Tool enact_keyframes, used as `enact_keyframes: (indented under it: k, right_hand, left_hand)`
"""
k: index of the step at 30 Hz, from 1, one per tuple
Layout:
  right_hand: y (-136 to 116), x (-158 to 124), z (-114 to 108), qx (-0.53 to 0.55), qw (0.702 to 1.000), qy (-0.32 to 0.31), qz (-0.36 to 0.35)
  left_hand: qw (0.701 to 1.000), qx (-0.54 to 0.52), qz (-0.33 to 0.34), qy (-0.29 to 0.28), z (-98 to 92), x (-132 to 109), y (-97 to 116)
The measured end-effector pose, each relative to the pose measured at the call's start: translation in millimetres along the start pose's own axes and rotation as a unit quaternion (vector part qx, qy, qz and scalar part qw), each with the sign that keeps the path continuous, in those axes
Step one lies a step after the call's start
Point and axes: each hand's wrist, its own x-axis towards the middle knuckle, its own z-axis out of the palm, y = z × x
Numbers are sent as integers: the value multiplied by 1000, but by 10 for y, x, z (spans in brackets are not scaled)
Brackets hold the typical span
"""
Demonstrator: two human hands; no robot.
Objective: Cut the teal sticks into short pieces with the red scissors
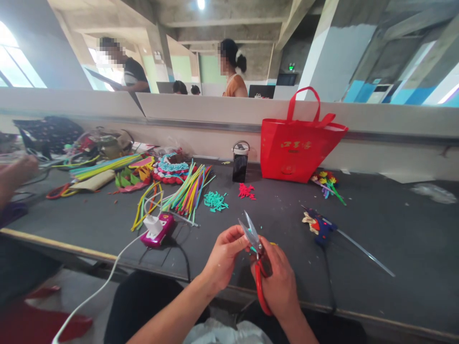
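Observation:
My right hand [278,277] is wrapped around the red-handled scissors [261,286], whose blades point up and away with a gap between the tips. Close against the blades, my left hand [227,253] is closed in a pinch. A bit of teal pipe cleaner [253,249] shows between the blades and my fingers, mostly hidden. Beyond the hands lie a pile of short teal pieces [215,201] and a smaller pile of red pieces [246,191]. A bundle of multicoloured pipe cleaners [190,191] lies to their left.
A purple power strip [158,231] with a white plug and cable sits front left. At right lies a blue glue gun [322,229] with a long glue stick. A dark bottle [240,165] and red bag [299,150] stand behind. Another person's hand [17,172] is far left.

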Motion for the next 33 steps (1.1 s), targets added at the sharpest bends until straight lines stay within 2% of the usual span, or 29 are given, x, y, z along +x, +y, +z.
enact_keyframes:
  k: [14,17,19,22,24,27,33]
  right_hand:
    - [77,-65,67,12,999,34,-9]
    - [68,-42,69,35,998,39,19]
    - [42,-5,51,64,995,33,72]
    - [-19,72,-5,147,976,5,163]
    - [-69,131,-53,209,958,5,194]
    - [-148,228,-116,274,940,16,203]
    - [-286,412,-130,383,906,-9,179]
  left_hand:
    - [1000,10,-3,6,50,-17,50]
    - [1000,12,-2,4,38,-16,42]
    - [1000,13,0,5,26,-19,45]
    - [1000,0,2,-9,11,-25,68]
    - [1000,-12,-11,-26,-2,-26,89]
    - [997,-19,-56,-56,-35,-24,98]
    - [986,-43,-138,-85,-116,-37,39]
